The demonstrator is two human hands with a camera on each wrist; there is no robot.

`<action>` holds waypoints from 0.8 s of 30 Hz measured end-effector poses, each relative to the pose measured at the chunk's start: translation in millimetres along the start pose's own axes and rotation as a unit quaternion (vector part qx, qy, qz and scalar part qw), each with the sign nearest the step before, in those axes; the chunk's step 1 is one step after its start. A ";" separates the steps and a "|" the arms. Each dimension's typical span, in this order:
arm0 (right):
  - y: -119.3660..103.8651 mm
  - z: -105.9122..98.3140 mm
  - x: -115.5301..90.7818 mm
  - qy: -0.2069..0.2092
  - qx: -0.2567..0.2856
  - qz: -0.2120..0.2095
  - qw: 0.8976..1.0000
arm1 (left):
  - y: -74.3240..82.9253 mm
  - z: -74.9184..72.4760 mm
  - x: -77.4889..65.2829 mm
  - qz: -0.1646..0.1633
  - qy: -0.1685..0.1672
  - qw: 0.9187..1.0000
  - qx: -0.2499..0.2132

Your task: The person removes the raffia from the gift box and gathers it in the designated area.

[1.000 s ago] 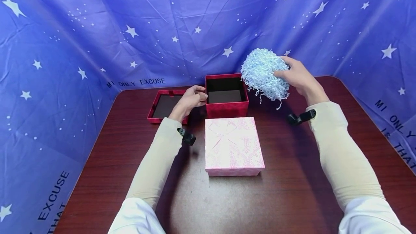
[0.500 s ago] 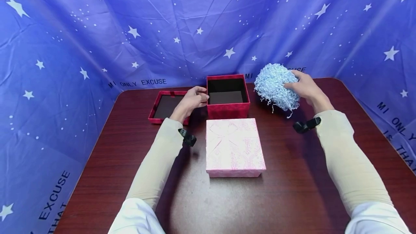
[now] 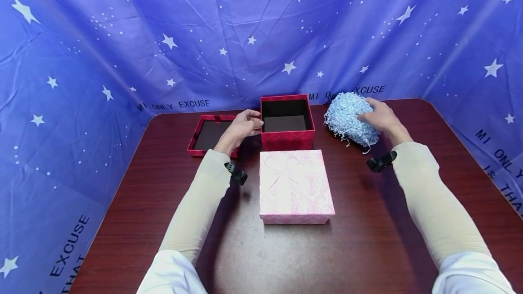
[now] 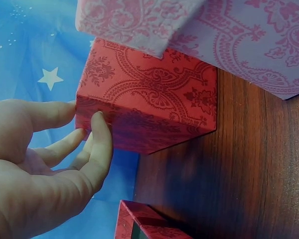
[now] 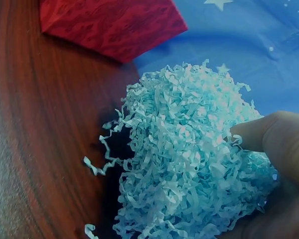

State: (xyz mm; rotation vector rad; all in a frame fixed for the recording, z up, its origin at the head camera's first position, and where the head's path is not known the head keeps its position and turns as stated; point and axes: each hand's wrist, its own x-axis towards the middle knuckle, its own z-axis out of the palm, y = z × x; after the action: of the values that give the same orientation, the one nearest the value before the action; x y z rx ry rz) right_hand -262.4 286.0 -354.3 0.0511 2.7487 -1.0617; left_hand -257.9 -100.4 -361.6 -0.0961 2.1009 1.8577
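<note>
A clump of light blue shredded paper is low at the table's back right, loose strands hanging from it. My right hand grips its right side; in the right wrist view fingertips press into the strands. Whether the clump touches the table is unclear. My left hand rests its fingertips against the outer left wall of a red patterned box, which stands uncovered with a dark interior. The left wrist view shows the bent fingers at the edge of that box, with no finger seen wrapped around it.
Directly in front of the red box is a pink patterned box with its lid on. A red lid lies upturned to the left, partly behind my left hand. A blue star-printed cloth hangs behind the brown table.
My right hand has carried the shredded paper away from beside the red box's rim, rightward and down toward the table. My left hand has stayed against the box.
</note>
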 end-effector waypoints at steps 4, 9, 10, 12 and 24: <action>4.9 3.7 2.0 0.009 -0.046 -0.006 0.999 | -0.2 0.0 0.3 -0.001 0.000 1.000 0.001; 8.7 7.3 3.2 0.006 -0.072 -0.003 0.997 | 0.2 0.4 0.5 -0.002 0.002 1.000 0.001; 9.1 7.6 3.2 0.004 -0.072 -0.001 0.997 | 0.3 0.5 0.3 -0.002 0.002 1.000 0.001; 9.3 8.0 3.3 0.002 -0.076 -0.003 0.997 | 0.6 0.5 0.0 -0.001 0.003 1.000 0.003; 1.8 -4.8 -4.6 -0.017 -0.103 -0.023 0.994 | -0.4 1.4 -0.4 0.001 0.003 1.000 -0.003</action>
State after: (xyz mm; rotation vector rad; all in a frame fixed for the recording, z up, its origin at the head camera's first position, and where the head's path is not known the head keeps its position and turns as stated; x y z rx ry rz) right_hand -258.5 290.7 -351.2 -0.0599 2.8239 -0.7745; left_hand -257.1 -99.2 -362.0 -0.1024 2.1005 1.8674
